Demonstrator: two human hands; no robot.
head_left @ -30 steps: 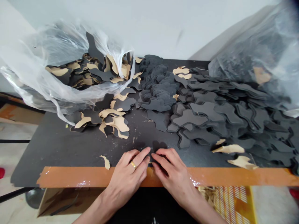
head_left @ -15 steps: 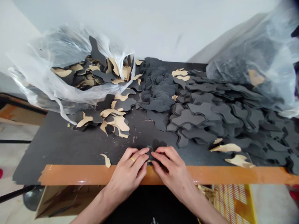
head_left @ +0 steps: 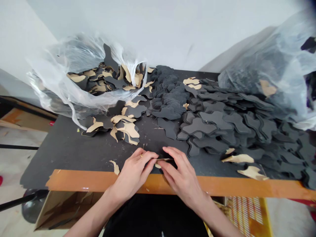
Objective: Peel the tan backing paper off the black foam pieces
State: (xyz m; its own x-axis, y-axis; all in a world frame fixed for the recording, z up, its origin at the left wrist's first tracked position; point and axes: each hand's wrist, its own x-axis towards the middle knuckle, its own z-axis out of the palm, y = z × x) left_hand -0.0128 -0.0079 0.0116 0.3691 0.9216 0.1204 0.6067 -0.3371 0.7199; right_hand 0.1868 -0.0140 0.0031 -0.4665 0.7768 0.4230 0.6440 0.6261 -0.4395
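Both my hands meet at the near edge of the black table (head_left: 64,148). My left hand (head_left: 134,172) and my right hand (head_left: 180,174) pinch a small black foam cutout (head_left: 165,154) between their fingertips. A thin tan backing paper (head_left: 161,159) shows lifted at the cutout's near edge, between the two sets of fingers. The cutout lies almost flat on the table just beyond the orange taped edge (head_left: 86,181).
A clear plastic bag (head_left: 81,82) with black and tan cutouts lies at the back left. A wide heap of black foam cutouts (head_left: 222,115) covers the right half. Another full bag (head_left: 276,72) stands far right. Loose tan paper scraps (head_left: 251,171) lie near the front edge. A yellow crate (head_left: 247,214) sits below.
My fingers have shifted on the cutout and its tan backing now shows peeled up at the near edge. The view has drifted slightly left.
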